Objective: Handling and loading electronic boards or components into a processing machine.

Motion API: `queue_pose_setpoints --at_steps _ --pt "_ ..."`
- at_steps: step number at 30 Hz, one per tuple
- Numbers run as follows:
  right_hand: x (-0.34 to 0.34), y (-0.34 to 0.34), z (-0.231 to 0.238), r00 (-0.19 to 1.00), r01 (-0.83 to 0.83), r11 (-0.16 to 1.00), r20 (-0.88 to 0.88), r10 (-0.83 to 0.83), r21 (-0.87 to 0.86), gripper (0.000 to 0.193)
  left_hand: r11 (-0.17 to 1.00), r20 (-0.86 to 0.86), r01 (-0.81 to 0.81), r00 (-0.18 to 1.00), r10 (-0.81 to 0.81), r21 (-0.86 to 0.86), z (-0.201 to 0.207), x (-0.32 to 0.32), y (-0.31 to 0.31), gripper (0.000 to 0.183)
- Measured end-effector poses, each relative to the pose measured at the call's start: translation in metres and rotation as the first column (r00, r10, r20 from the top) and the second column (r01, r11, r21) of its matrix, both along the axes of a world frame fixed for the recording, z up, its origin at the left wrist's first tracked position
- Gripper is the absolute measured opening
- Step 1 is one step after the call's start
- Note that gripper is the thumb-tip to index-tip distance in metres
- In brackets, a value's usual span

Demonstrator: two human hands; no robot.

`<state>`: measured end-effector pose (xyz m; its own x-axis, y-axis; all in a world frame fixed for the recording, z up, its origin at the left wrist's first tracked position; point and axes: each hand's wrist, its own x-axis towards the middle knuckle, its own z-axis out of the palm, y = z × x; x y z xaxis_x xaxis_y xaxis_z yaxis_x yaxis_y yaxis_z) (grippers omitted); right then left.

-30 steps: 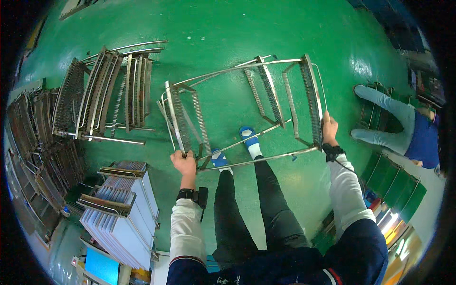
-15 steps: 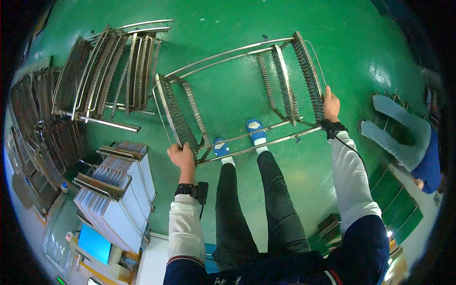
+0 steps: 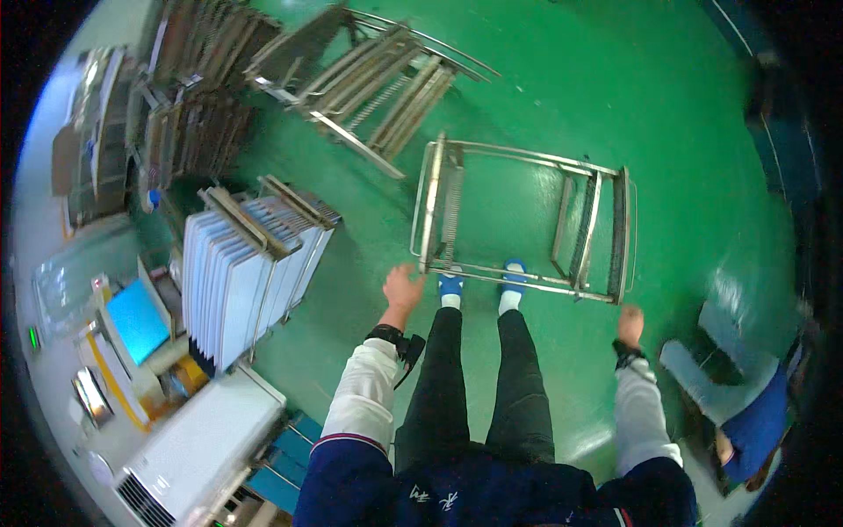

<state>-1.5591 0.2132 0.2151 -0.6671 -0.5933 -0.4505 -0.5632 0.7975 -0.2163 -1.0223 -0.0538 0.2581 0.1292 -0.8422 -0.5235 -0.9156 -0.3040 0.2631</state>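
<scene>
While white lettering (image 3: pixel 449 501) marks the dark jacket (image 3: pixel 536 492), the left hand (image 3: pixel 403 288), grip loosely spread, hangs beside the metal rack (image 3: pixel 621 233); the right hand (image 3: pixel 630 325)'s grip I cannot tell

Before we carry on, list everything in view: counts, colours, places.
Near rack: 1, grey, ahead of legs
Far racks: several, brown-grey, top
Stacked racks: many, brown, upper left
Board rack: 1, brown-grey, left
Boards: several, white, in board rack
Panel: 1, blue, far left
Unit: 1, white, lower left
Drawers: count unclear, blue, lower left
Floor: 1, green, throughout
Co-worker: 1, blue clothing, right
Legs: 2, black, lower centre
Shoes: 2, blue, at near rack
Sleeves: 2, white-navy, lower half
Left hand: 1, bare, beside near rack's left corner
Right hand: 1, bare, below its right corner
</scene>
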Motion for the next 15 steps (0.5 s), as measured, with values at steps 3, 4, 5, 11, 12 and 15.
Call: queue_pose_setpoints --at_steps 3,4,5,11,12,15 --pt "0.030 0.047 0.011 0.956 -0.246 0.967 0.177 0.232 0.063 0.022 0.961 -0.111 -0.160 0.976 0.188 0.224 0.033 0.047 0.052 0.036" --pt "0.037 0.053 0.020 0.924 -0.328 0.945 0.211 0.318 0.014 0.020 0.957 -0.158 -0.200 0.959 0.235 0.211 0.048 0.061 0.070 0.035" --pt "0.033 0.075 0.008 0.804 -0.566 0.824 0.216 0.554 -0.008 0.019 0.956 -0.221 -0.207 0.942 0.252 0.210 0.061 0.068 0.075 0.035" --pt "0.052 0.023 0.075 0.525 -0.769 0.639 0.539 0.658 -0.032 0.013 0.853 -0.202 -0.475 0.833 0.515 0.215 0.101 0.129 0.170 0.035" --pt "0.043 0.016 0.073 0.502 -0.786 0.616 0.528 0.685 -0.053 0.013 0.846 -0.197 -0.482 0.828 0.524 0.225 0.105 0.132 0.171 0.035" --pt "0.005 0.009 0.071 0.652 -0.467 0.862 0.734 0.187 0.195 0.015 0.808 -0.197 -0.542 0.787 0.585 0.232 0.121 0.137 0.198 0.035"
